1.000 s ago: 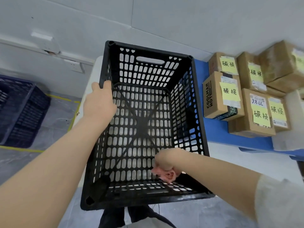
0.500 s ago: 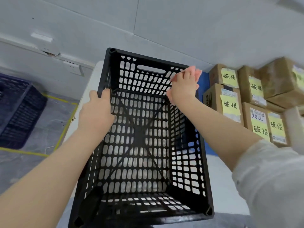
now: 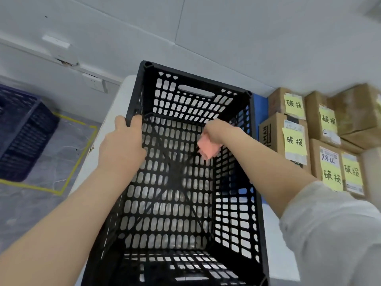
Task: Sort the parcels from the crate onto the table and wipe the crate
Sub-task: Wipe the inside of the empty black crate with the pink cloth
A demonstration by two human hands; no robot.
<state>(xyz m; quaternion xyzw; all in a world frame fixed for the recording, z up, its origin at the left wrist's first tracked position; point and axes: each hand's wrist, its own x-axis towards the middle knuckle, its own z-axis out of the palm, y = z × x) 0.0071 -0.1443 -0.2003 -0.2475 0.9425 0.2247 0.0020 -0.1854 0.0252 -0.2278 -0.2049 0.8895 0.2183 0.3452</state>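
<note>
Wiping the inside of the black crate (image 3: 195, 77) looks like the step in hand. No parcels show inside it. The parcels (image 3: 288, 139), brown cartons with yellow notes, stand stacked on the table to its right, just beside the right wall. The crate stands on the pale part of the table (image 3: 117, 112), with its left wall close to the table's left edge and the floor below.

The left grip (image 3: 121, 145) is curled over the rim of the left wall, thumb inside, and steadies the crate. The right grip (image 3: 218, 131) reaches down inside near the far right corner, closed round a bunched pink cloth (image 3: 207, 149) that hangs from under it, against or just off the right wall; I cannot tell which.

The main risk, as I judge it, is the crate shifting. A hard stroke toward the left wall could push it over the near table edge if the left grip loosens. The slotted walls could also snag the cloth and pull it out of the hand. A wide swing of the right forearm could knock the nearest cartons.
</note>
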